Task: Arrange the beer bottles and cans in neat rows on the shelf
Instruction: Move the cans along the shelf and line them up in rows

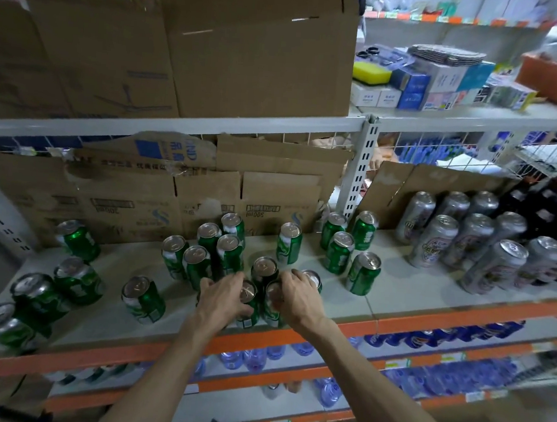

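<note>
Slowly now; left hand (225, 297) and right hand (300, 299) each hold a green can (248, 320); slide them close, standing up, in one straight row.

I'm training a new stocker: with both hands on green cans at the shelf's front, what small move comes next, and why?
Probably press the two green aluminium cans side by side, square to the orange shelf edge. The left hand and right hand each grip one there, while neighbouring green cans stand scattered, unlike the rowed silver cans.
</note>
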### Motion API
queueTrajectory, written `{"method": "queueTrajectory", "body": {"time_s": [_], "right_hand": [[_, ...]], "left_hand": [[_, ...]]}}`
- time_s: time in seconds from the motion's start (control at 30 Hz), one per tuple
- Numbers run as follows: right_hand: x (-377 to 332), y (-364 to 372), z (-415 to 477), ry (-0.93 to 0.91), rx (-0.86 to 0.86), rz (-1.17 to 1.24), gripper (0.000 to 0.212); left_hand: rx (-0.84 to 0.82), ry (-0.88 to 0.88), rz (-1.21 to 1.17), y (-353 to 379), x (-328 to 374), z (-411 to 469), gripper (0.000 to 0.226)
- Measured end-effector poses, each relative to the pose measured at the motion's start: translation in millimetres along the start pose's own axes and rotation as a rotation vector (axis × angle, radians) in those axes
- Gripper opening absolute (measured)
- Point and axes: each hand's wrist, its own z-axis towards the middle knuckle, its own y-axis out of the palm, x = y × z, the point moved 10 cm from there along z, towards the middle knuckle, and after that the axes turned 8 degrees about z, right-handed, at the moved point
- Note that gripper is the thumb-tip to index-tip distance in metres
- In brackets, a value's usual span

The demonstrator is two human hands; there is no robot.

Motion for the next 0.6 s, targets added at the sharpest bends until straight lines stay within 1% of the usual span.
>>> {"method": "queueTrajectory", "body": {"time_s": [0.13,0.23,0.3,0.37,0.47,0.6], "right_hand": [[2,3,5,0.016,-0.030,-0.026,0.041],[3,7,9,0.012,-0.053,-0.029,0.050],[3,1,11,-0.010,-0.039,-0.007,0.056],[7,-16,14,-0.041,0.020,0.031,0.057],[28,-55,21,-0.036,0.124,0.076,0.048],[80,-102,33,0.044,0.212,0.117,0.040]], "left_hand": [[-0.028,-0.002,-0.001,3,-2,1,0.062],[-0.070,0.002,0.039,0,1,6,0.073],[-0.068,-0.008,0.031,-14,6,13,0.079],[-0.006,-0.007,-0.002,-38,19,23,0.072],[0.110,0.030,-0.008,-71,52,39,0.058],[0.110,0.082,-0.017,-72,106,70,0.055]]}}
